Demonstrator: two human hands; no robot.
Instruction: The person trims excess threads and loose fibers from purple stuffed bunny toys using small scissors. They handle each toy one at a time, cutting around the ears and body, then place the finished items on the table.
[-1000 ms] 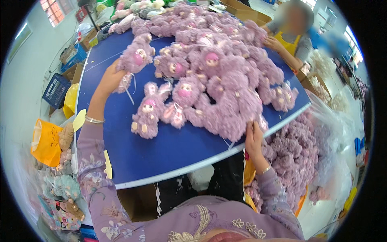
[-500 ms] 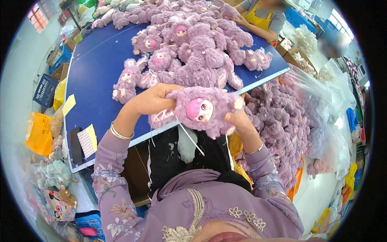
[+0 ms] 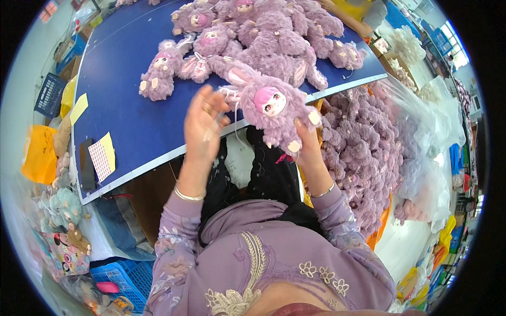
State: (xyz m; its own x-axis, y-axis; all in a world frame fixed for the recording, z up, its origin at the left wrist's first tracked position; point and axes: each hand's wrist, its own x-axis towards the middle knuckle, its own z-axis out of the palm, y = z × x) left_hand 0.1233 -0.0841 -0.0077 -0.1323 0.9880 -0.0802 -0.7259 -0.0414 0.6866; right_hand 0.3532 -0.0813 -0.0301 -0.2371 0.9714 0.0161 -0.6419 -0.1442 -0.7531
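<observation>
A fluffy purple plush doll [image 3: 287,113] with long ears, a pink fringe and a pale face leans tilted above the blue table's near edge. My right hand [image 3: 310,145] grips it low on the body, thumb in front, beside its cream-soled feet. My left hand [image 3: 204,120] is off the doll, to the left of its ears. Motion blurs its fingers, which look loosely bent and apart. Near them, a white-laced pink ribbon [image 3: 230,96] sits by the doll's ear, and a thin white cord [image 3: 237,126] dangles from it.
More purple plush dolls [image 3: 274,37] are heaped on the blue table [image 3: 126,68]. A sticker sheet [image 3: 103,157] and a dark flat object [image 3: 87,163] lie at its left edge. To the right is a large pile of purple plush [image 3: 363,152]. A co-worker's arm [image 3: 348,18] reaches in at the far side.
My left hand has let go of the doll's head and ears and moved down and left. The doll has turned more upright, ears now showing, still in my right hand. The view has shifted.
</observation>
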